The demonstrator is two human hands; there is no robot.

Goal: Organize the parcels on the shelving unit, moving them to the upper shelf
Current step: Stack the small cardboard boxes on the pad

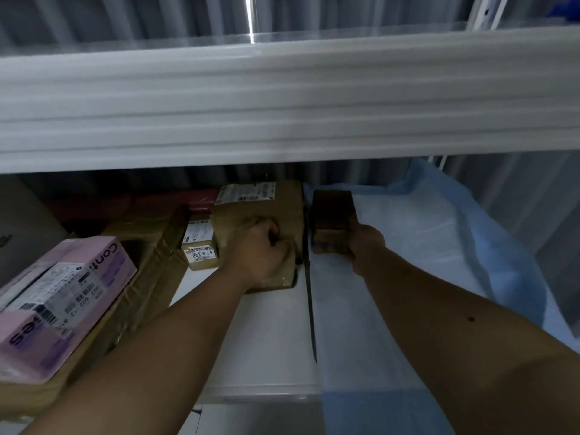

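Observation:
Both my arms reach into the lower shelf [266,324] under the white upper shelf beam [282,102]. My left hand [260,252] lies with curled fingers on a brown cardboard parcel [266,205] that carries a white label at its far end. My right hand [364,243] grips a small dark brown box [332,218], held upright just right of that parcel, over a pale blue sheet [408,246]. A small labelled carton [201,246] sits left of the brown parcel.
A pink box [62,302] with labels lies on a flat cardboard carton [147,262] at the left. A dark red package [175,199] lies at the back. The blue sheet covers the shelf's right half. Corrugated wall [125,20] behind.

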